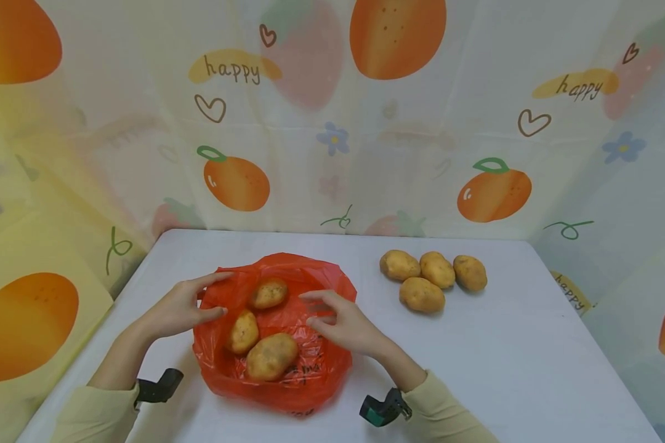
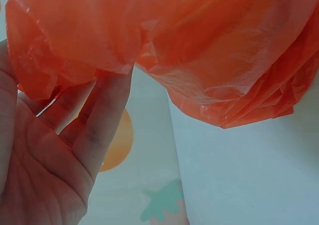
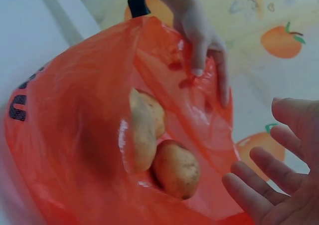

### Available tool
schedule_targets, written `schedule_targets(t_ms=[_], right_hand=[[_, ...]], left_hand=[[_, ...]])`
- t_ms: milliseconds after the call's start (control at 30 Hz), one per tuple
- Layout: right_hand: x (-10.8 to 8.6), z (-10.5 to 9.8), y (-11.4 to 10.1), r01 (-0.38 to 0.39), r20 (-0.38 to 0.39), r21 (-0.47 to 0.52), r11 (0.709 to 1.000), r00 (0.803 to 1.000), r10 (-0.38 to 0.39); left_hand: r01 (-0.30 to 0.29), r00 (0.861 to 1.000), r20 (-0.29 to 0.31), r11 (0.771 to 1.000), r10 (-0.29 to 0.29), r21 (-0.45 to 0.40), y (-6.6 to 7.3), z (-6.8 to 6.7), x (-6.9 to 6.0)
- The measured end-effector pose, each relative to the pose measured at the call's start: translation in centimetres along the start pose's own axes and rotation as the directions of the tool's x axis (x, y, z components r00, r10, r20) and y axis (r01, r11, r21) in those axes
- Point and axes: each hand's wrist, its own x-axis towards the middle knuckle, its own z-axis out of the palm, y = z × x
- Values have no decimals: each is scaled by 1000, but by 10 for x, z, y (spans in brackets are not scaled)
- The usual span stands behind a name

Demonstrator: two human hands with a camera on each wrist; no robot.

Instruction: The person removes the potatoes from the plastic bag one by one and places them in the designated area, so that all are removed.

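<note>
A red plastic bag point(image 1: 327, 375) lies spread with its mouth up. In it are three potatoes: one at the back point(image 1: 269, 293), one at the left point(image 1: 243, 333) and a large one in front point(image 1: 273, 357). My left hand point(image 1: 185, 307) is at the bag's left rim. In the left wrist view, its fingers point(image 2: 107, 105) extend behind the red film and touch it; the right wrist view shows its thumb on the inner side. Over the bag's right side hovers my right hand point(image 1: 346, 323), fingers loosely spread, holding nothing.
Several loose potatoes point(image 1: 422, 295) sit together on the white table point(image 1: 476, 369), to the right of the bag and farther back. A fruit-printed cloth point(image 1: 332, 184) hangs behind the table. Each wrist wears a black camera point(image 1: 385, 407).
</note>
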Motion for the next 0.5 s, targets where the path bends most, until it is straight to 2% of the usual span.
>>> schedule_targets(t_ms=[300,500], right_hand=[[5,11,5,3,58,-34,999,998,-1],[6,17,9,3,95,-21,1000,995,-1]], left_hand=[[-16,1000,-9,1000,16,14,2,-1,-1],[-14,1000,-8,1000,14,11,4,-2,-2]])
